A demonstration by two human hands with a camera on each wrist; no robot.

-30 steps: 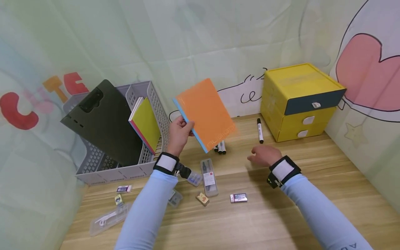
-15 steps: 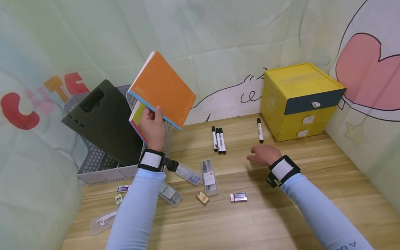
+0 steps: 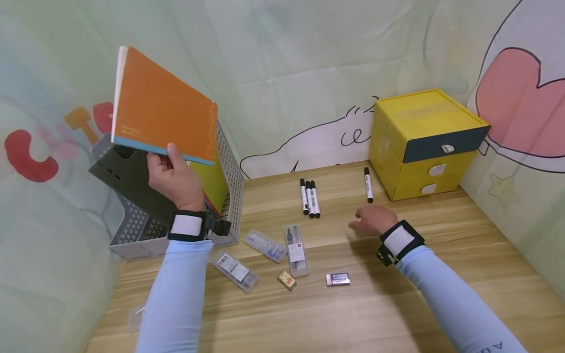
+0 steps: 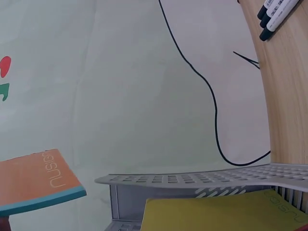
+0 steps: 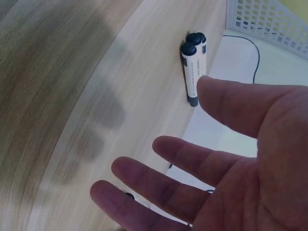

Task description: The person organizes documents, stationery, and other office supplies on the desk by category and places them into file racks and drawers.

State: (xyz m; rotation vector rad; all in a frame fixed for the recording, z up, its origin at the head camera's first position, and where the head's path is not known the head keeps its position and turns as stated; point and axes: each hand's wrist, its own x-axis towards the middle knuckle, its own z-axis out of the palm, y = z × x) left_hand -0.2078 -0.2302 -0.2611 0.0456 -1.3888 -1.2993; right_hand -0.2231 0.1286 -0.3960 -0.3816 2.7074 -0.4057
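My left hand (image 3: 174, 181) pinches an orange notebook (image 3: 165, 108) by its blue spine, thumb on the front cover. The notebook is raised over a grey file basket (image 3: 145, 249), covering part of it in the head view. Inside the basket stand a black clipboard (image 3: 132, 176) and a yellow-green notebook (image 3: 211, 184); the latter also shows in the left wrist view, below the orange one. My right hand (image 3: 375, 220) hovers low over the table with relaxed fingers, holding nothing, near a single marker (image 3: 368, 185).
Three markers (image 3: 310, 198) lie mid-table. Clear plastic cases (image 3: 296, 251), a patterned eraser (image 3: 287, 280) and a white-and-purple eraser (image 3: 338, 279) lie nearer the front. A yellow drawer box (image 3: 425, 147) stands at the back right, against the curtain.
My left hand has carried the orange notebook leftward and up from the middle of the table to over the basket, turning its spine downward. The right hand has stayed put.
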